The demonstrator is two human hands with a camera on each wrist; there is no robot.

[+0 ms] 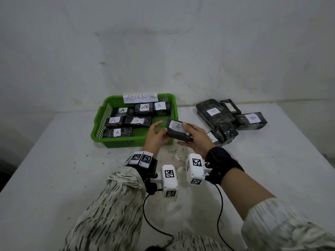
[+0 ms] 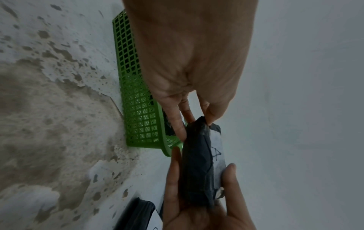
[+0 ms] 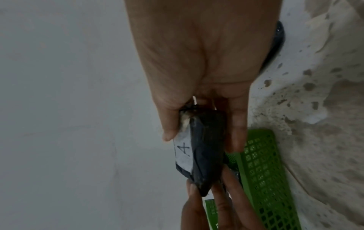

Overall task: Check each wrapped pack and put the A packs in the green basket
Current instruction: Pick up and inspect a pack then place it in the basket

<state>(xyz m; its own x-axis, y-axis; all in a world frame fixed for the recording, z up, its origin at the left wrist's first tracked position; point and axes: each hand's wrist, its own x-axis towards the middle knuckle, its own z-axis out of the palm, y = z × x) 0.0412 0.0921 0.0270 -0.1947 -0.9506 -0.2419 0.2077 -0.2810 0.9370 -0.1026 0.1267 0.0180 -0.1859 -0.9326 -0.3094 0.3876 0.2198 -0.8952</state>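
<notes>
Both hands held one wrapped pack above the table, just over the near right corner of the green basket. The pack was black, with a white label marked "A" facing up.

The right hand had a narrow grip on the pack's right end: thumb on the labelled top, fingers straight along the underside, so the pack was pinched between them. In the right wrist view the thumb tip sat at the label's edge.

The left hand took the pack's left end. Its thumb tip touched the top corner and two fingers lay against the lower side, a light pinch by the fingertips only; the remaining fingers were spread loosely.

Six packs marked "A" lay in the basket, which carried a paper sign reading "ABNORMAL" on its far rim. To the right of the basket, on the table, a pile of packs lay apart from it, two of them showing "B" labels.
</notes>
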